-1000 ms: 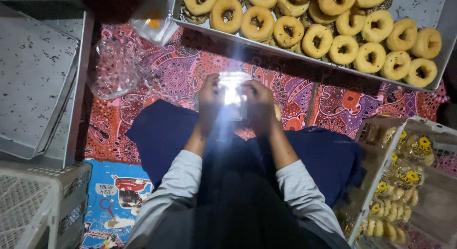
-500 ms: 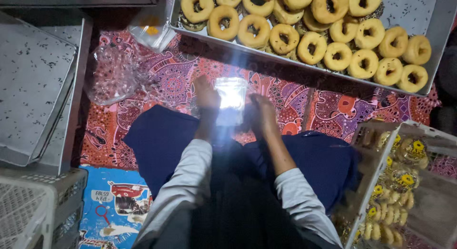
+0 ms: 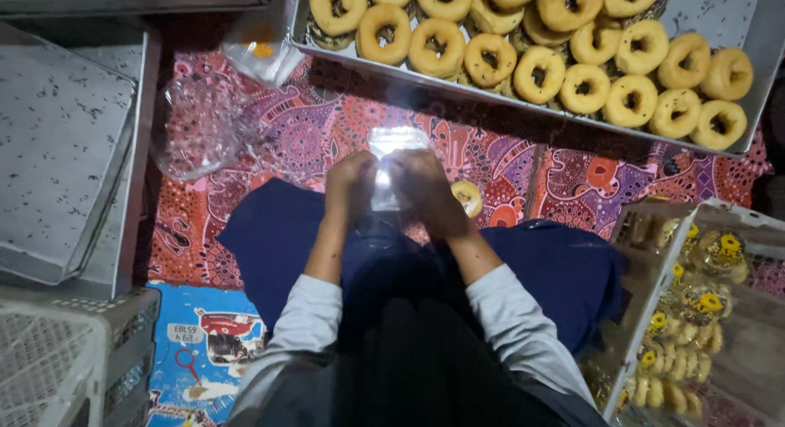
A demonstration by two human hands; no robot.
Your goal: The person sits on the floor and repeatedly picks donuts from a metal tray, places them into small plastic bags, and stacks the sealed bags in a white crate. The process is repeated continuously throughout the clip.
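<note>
Both my hands grip a small clear plastic bag (image 3: 391, 149) that glares white under the light, held over my lap. My left hand (image 3: 350, 186) pinches its left side and my right hand (image 3: 425, 190) its right side. A single ring doughnut (image 3: 468, 196) lies on the patterned cloth just right of my right hand. A metal tray (image 3: 740, 22) filled with several golden ring doughnuts (image 3: 540, 71) sits along the far edge, in front of my hands.
A pile of clear plastic bags (image 3: 200, 125) lies on the red patterned cloth (image 3: 572, 178) at left. Empty speckled metal trays (image 3: 61, 141) are stacked at far left, a white plastic crate (image 3: 74, 362) below them. Packed doughnut boxes (image 3: 695, 312) stand at right.
My hands have drawn the plastic bag slightly nearer to me and gripped it closer together. The view has shifted, so the doughnut tray sits higher in frame.
</note>
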